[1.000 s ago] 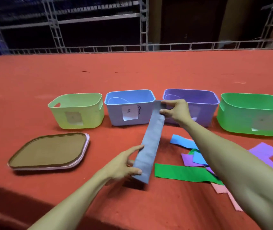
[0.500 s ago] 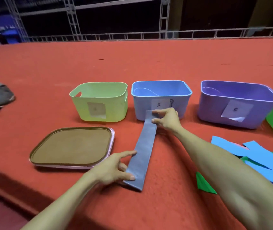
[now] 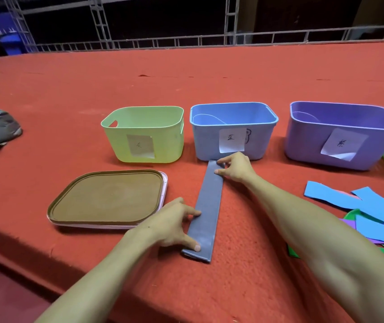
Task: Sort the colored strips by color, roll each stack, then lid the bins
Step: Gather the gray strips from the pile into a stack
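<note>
Grey-blue strip [image 3: 209, 206] is pinned flat: near end under spread left hand [image 3: 170, 224], far end pinched by right hand [image 3: 235, 167].

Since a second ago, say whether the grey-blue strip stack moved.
Yes, the grey-blue strip stack dropped from rim height of the light blue plastic bin to its base.

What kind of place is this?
Probably a stage or event hall: a wide red carpeted platform, metal truss behind it, and a labelled blue bin set out for sorting.
</note>
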Action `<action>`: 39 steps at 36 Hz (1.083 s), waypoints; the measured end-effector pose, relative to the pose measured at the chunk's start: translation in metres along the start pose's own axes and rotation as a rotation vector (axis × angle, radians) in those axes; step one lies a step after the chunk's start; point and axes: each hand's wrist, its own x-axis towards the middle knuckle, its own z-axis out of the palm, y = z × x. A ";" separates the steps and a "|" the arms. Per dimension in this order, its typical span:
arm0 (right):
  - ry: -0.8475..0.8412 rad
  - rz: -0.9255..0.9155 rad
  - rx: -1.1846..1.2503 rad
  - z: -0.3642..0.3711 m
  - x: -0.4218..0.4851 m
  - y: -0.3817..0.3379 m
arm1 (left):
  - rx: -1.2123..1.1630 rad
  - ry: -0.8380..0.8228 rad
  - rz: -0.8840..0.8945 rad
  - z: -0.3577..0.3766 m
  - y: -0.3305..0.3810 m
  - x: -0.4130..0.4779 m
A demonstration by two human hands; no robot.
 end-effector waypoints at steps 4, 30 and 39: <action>-0.067 -0.011 -0.032 -0.004 -0.001 0.002 | -0.007 -0.074 0.082 -0.004 0.005 0.007; -0.265 -0.035 -0.003 -0.078 -0.076 0.031 | 0.057 0.053 -0.058 0.009 0.045 0.033; -0.219 -0.032 -0.049 -0.149 -0.160 0.076 | -0.027 0.060 0.065 0.050 0.116 0.053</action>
